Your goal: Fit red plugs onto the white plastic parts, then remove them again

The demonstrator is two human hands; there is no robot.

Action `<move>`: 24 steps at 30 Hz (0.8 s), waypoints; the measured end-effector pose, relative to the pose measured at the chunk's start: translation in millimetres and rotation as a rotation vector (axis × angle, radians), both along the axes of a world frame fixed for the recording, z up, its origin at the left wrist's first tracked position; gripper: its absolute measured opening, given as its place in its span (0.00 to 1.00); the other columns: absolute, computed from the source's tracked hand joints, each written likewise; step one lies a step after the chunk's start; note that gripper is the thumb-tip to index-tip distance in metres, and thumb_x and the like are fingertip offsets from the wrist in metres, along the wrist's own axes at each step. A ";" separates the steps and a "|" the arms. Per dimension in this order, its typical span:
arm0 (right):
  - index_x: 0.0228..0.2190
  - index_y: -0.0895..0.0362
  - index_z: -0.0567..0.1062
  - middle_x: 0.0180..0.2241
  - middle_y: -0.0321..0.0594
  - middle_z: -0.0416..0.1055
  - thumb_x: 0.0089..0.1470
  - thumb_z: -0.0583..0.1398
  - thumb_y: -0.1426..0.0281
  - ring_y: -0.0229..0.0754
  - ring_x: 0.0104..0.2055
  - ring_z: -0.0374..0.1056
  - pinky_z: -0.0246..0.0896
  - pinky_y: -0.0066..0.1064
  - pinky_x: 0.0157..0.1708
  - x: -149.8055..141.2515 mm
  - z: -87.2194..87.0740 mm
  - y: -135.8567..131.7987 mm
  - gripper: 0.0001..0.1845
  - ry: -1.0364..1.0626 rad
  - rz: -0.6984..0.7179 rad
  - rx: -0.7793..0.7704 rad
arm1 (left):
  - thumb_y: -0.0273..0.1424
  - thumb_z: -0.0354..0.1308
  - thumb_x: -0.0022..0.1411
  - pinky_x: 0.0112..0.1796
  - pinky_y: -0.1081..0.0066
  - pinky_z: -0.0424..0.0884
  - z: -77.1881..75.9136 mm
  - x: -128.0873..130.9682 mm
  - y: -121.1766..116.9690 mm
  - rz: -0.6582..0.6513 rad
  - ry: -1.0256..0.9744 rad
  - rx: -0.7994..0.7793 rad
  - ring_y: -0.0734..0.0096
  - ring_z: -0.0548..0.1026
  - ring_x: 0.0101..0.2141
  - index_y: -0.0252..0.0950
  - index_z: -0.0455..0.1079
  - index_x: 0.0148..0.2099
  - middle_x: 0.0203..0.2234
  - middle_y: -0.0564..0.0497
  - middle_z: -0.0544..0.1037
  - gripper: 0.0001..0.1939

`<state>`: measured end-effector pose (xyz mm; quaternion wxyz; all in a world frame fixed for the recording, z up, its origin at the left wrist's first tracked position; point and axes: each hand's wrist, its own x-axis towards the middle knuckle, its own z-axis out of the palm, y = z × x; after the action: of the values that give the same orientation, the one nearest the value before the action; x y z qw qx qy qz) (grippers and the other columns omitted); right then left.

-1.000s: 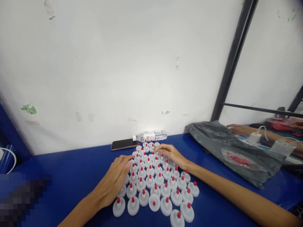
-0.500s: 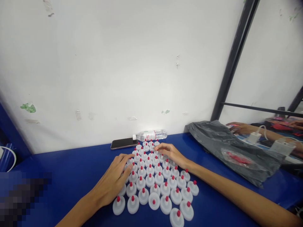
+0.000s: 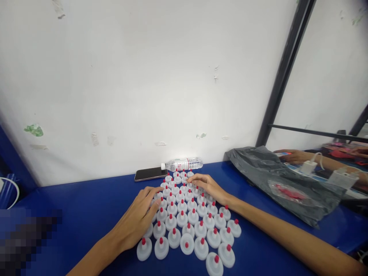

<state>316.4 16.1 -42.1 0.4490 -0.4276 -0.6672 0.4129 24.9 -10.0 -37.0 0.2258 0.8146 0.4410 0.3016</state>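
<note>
Several white bottle caps with red tips (image 3: 186,222) stand packed together in rows on the blue table (image 3: 86,214). My left hand (image 3: 138,218) lies flat against the left side of the group, fingers stretched out and touching the caps. My right hand (image 3: 208,186) rests over the far right part of the group, fingers extended onto the caps. Neither hand holds anything.
A phone (image 3: 151,174) and a lying water bottle (image 3: 182,164) sit by the white wall behind the caps. A grey plastic bag (image 3: 276,180) with a small packet of red parts (image 3: 287,191) lies at the right. Another person's arm (image 3: 301,157) works beyond it.
Both hands stay pressed against the caps; the group has shifted very slightly, and the other person's hand at the right has moved a little.
</note>
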 end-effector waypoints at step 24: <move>0.39 0.52 0.82 0.44 0.41 0.79 0.58 0.61 0.58 0.51 0.50 0.70 0.59 0.44 0.55 -0.3 1.7 -2.4 0.14 -0.024 -0.012 -0.006 | 0.48 0.37 0.73 0.59 0.52 0.64 2.0 2.3 -1.8 0.008 -0.028 -0.020 0.58 0.69 0.55 0.44 0.67 0.63 0.53 0.47 0.73 0.28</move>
<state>316.1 13.8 -40.5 0.4420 -0.4378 -0.6689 0.4069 27.2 -11.8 -35.0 0.2390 0.8063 0.4439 0.3094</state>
